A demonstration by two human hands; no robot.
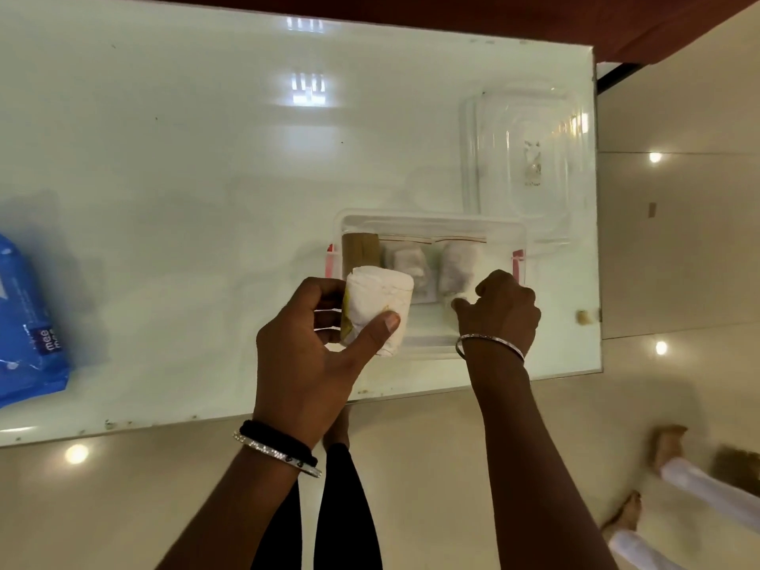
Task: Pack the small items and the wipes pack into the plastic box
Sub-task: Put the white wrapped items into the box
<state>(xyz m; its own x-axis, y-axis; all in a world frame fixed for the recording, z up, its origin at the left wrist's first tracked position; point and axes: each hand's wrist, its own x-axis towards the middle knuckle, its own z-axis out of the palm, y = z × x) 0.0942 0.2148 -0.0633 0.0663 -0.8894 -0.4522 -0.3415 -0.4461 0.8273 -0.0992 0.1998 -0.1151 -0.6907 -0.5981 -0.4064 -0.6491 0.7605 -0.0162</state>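
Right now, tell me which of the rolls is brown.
The roll at the box's far left corner, just beyond the white one in the left hand. The others inside are white.

— Surface? White glossy table [205, 178].
— Lying on it? Clear plastic box [432, 222] near front edge; clear lid [526, 158] just behind; blue wipes pack [24, 322] far left; small tan bit [585, 317] at right edge.
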